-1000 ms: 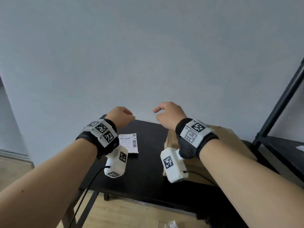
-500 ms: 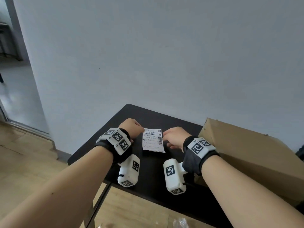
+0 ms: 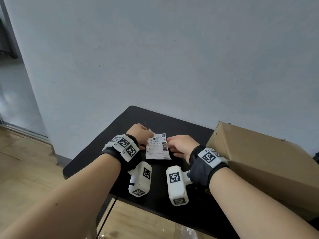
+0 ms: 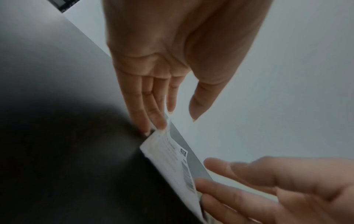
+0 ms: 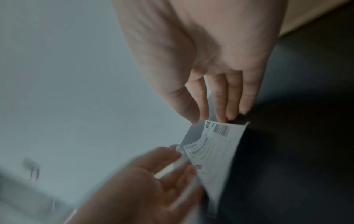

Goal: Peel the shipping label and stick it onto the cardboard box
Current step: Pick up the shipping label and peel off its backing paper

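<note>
A white shipping label (image 3: 158, 148) with barcodes lies on the black table (image 3: 181, 128) between my hands. My left hand (image 3: 140, 135) is at its left edge, where the top-left corner curls up off the table. In the left wrist view the left hand's (image 4: 172, 115) fingers are straight, their tips touch the label (image 4: 172, 154) and the thumb stands apart. My right hand (image 3: 172, 144) rests straight fingers on the label's right edge. The right wrist view shows the right hand (image 5: 210, 116) at the label's (image 5: 216, 148) barcode corner. The brown cardboard box (image 3: 259, 161) stands closed at the right.
A grey wall (image 3: 172, 57) rises right behind the table. The table's front edge is just under my wrists, with wooden floor (image 3: 25, 169) below and to the left. A doorway (image 3: 10, 75) opens at the far left. The box fills the table's right side.
Both hands came down from above the table and closed in on the label. Its top-left corner, flat half a second ago, is now lifted at my left fingertips.
</note>
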Demonstrator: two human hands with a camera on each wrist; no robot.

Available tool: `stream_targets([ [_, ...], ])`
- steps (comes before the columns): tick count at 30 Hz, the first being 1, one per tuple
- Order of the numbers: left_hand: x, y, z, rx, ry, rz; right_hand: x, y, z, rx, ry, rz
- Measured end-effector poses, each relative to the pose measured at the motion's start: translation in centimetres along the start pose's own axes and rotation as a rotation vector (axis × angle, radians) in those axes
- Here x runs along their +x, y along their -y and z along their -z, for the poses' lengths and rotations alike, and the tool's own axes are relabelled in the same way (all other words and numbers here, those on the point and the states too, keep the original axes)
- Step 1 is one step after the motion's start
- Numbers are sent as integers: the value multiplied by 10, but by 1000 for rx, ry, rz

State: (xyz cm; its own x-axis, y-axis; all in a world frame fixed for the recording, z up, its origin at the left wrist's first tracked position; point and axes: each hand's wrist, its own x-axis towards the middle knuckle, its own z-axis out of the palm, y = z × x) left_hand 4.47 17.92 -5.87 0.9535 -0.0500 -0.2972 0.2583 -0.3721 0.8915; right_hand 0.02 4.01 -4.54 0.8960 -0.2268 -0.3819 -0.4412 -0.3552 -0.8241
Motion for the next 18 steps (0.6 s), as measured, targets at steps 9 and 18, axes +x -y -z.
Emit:
stream_targets([
  [9,-5,-6,5,35,-80,-214,-4,5,9,320,-72,20],
  [18,-33,-36,13,16,-44,-399,-25,41,26,383,-283,275],
])
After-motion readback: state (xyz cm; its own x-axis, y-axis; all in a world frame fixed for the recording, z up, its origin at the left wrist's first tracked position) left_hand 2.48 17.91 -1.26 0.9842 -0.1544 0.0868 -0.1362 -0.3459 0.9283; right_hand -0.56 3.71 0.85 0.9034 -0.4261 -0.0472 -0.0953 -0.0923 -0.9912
